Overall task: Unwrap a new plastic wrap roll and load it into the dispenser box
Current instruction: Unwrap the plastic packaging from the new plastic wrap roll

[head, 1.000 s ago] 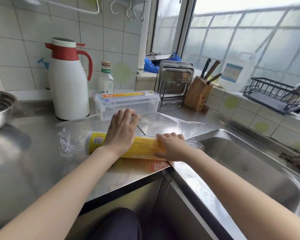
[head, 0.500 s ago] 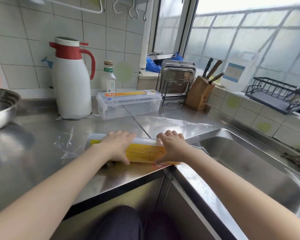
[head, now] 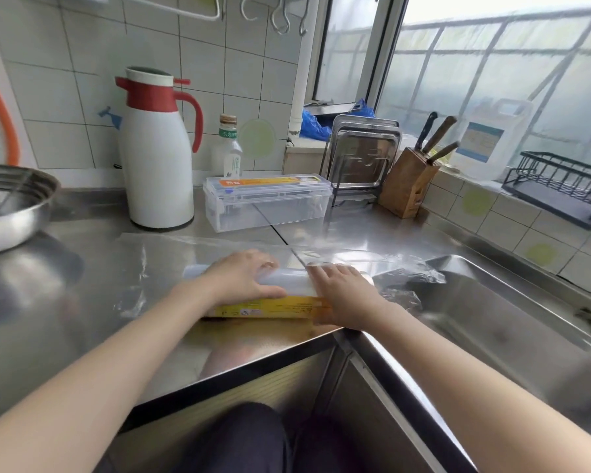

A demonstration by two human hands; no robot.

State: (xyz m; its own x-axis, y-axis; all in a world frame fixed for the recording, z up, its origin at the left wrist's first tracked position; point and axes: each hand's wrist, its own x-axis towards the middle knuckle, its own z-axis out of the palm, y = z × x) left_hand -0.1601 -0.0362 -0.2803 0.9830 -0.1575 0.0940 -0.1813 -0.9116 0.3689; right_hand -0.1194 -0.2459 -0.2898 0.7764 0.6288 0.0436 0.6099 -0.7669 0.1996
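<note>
The plastic wrap roll (head: 292,280) lies across the steel counter close to its front edge, pale on top with its yellow paper label (head: 270,308) peeled down along the near side. My left hand (head: 243,278) presses on the roll's left half. My right hand (head: 343,295) holds the right half and the label's end. Clear outer wrapping film (head: 171,250) is spread flat on the counter behind and left of the roll, with a crumpled part (head: 400,271) at the sink's edge. The clear dispenser box (head: 268,203) stands shut behind, with an orange-yellow strip on its lid.
A white and red thermos jug (head: 156,155) and a small bottle (head: 228,148) stand at the back. Left is a steel bowl (head: 11,206). Right of the box are a steel tray rack (head: 362,158) and a knife block (head: 408,186). The sink (head: 492,322) lies to the right.
The roll has been rolled toward me to the counter's front edge. The yellow label has come off its top and the clear film now lies spread out behind it.
</note>
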